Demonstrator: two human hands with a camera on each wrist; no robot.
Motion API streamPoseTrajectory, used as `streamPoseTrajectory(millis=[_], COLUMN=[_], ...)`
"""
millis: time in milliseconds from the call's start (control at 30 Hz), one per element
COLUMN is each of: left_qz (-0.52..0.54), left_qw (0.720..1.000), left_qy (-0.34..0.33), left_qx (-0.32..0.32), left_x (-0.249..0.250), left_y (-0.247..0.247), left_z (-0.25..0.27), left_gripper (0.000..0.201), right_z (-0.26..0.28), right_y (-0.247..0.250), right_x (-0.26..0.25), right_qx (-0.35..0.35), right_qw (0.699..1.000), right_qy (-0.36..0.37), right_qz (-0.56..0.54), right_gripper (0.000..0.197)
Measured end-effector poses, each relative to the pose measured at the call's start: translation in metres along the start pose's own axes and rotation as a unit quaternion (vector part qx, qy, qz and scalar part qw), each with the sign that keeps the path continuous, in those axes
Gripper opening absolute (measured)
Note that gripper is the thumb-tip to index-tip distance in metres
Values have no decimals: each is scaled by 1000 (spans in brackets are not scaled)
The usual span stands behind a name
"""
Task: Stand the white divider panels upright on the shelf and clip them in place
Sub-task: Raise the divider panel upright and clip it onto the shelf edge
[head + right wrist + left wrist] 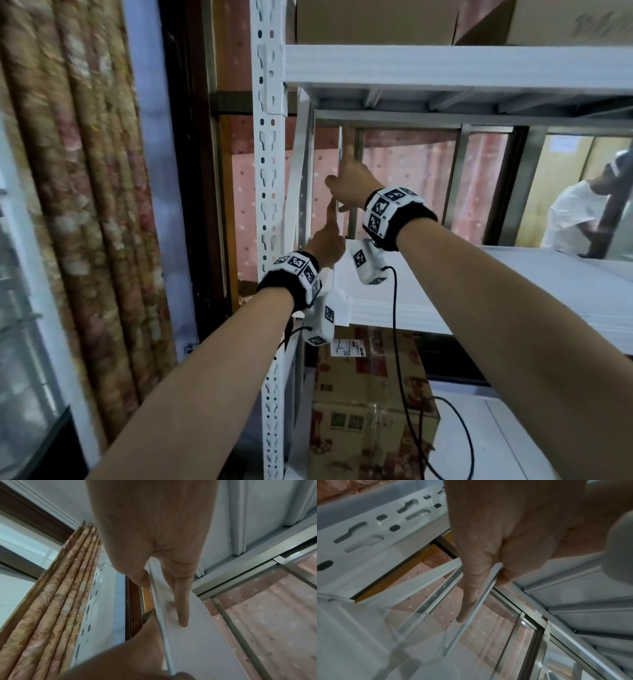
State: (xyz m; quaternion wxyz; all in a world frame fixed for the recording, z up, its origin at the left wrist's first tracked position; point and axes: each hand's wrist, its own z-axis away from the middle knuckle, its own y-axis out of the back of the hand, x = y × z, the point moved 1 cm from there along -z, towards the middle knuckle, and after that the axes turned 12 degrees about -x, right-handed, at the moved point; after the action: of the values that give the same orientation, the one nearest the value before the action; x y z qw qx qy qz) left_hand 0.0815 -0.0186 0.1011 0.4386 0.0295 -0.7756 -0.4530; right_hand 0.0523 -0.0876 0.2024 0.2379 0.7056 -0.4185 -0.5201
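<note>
A thin white divider panel point(340, 147) stands upright and edge-on at the left end of the white shelf board point(513, 284), reaching up toward the upper shelf point(445, 65). My right hand point(346, 181) pinches it high up, thumb point(140, 580) on one face and index finger point(181, 608) flat on the other face of the panel point(197, 642). Lower down, my left hand point(325, 240) grips the panel edge point(471, 615), index finger point(471, 595) lying along it. A second white panel point(297, 178) leans against the rack's back left corner.
The slotted white rack post point(270, 171) stands just left of the hands. Cardboard boxes point(370, 394) sit under the shelf and more boxes point(376, 20) on top. A patterned curtain point(85, 171) hangs at left. A person point(582, 212) is visible behind the rack at right.
</note>
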Motion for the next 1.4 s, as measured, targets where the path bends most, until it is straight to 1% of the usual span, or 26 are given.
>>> streamPoseTrajectory(millis=[33, 67, 133, 200, 267, 333, 433, 567, 667, 767, 967, 1167, 1400], left_qz=[3, 5, 8, 6, 2, 3, 0, -11, -3, 2, -17, -25, -22], left_qw=[1000, 1000, 1000, 1000, 1000, 1000, 1000, 1000, 999, 999, 999, 999, 999], left_qy=[4, 3, -3, -2, -1, -3, -11, -15, -16, -12, -13, -3, -11], left_qx=[-1, -5, -20, -26, -26, -25, -20, -22, -30, -37, -50, -44, -43], left_x=[1, 2, 3, 2, 1, 1, 1, 1, 5, 7, 16, 20, 22], left_y=[3, 7, 11, 12, 9, 4, -2, -3, -2, -2, 0, -2, -2], left_z=[-1, -2, -2, 0, 1, 3, 1, -1, -1, 0, 8, 14, 15], left_gripper=[79, 80, 82, 84, 83, 83, 83, 85, 92, 98, 91, 89, 89], right_z=[1, 1, 2, 2, 0, -2, -4, -3, -5, -10, -5, -1, -1], right_y=[0, 0, 1, 0, 0, 2, 2, 0, 3, 4, 8, 7, 8], right_x=[-2, -3, -5, -3, 1, 3, 4, 4, 4, 5, 7, 7, 6], right_qx=[-10, -4, 30, 37, 30, 45, 58, 40, 43, 48, 53, 55, 54], right_qw=[1000, 1000, 999, 999, 999, 999, 998, 999, 999, 998, 998, 998, 998], right_qy=[-2, 2, 15, 18, 12, 13, 11, 6, 16, 9, 3, 2, -2], right_qz=[1, 6, 16, -2, -21, -18, 4, 26, 29, 40, 13, 3, -10], right_gripper=[80, 84, 94, 99, 92, 84, 89, 98, 95, 94, 93, 90, 97])
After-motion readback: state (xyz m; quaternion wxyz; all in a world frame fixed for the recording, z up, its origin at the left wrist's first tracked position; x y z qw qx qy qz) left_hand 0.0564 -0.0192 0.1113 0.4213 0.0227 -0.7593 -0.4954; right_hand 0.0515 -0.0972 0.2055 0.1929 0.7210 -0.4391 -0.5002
